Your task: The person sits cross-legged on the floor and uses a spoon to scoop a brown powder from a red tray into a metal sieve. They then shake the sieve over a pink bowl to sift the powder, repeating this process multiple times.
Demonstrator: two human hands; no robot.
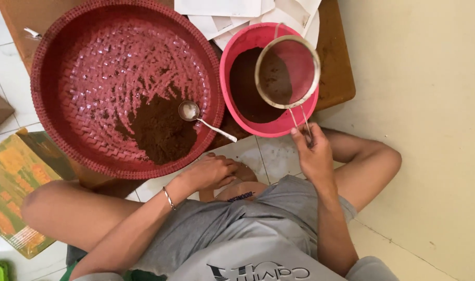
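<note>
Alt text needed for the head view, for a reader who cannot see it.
A seated person's right hand holds a round wire sieve by its handle over a pink bowl of brown powder. The left hand rests near the foot, beside a large red woven tray holding brown powder and a metal spoon.

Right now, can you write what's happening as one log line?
right hand: holds sieve over pink bowl of brown powder | left hand: resting near feet, empty | spoon: lying in red woven tray

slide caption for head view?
Right hand holds sieve over pink bowl; left hand rests by red tray.
</note>
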